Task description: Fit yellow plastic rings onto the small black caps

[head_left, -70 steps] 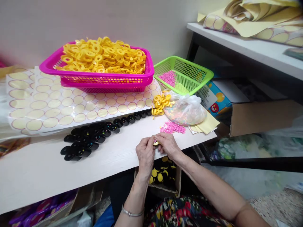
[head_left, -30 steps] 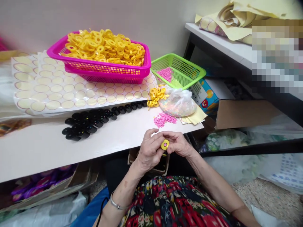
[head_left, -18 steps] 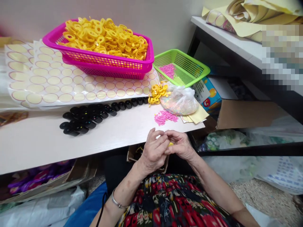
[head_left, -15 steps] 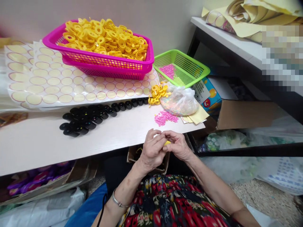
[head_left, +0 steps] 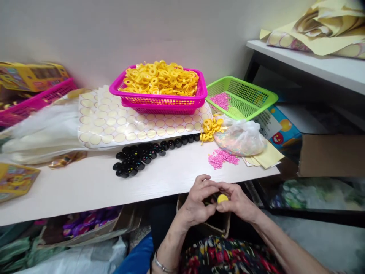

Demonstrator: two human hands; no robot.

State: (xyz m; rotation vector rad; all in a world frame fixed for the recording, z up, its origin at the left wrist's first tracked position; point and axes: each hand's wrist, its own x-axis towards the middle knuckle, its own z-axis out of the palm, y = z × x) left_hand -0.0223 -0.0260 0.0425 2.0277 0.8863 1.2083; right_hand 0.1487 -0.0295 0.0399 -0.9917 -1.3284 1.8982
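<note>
Below the table edge, a small yellow cap is pinched between the fingers of the left hand and the right hand, both curled closed around it; pink beads are seen just beyond the hands; black pieces are set further left.

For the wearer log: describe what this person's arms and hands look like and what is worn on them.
Both forearms are bare, with no sleeves in view and no gloves. The left hand has a thin silver bangle at the wrist. The right hand and its wrist show no jewellery. No rings can be made out on either hand. A dark floral garment covers the lap below.
</note>
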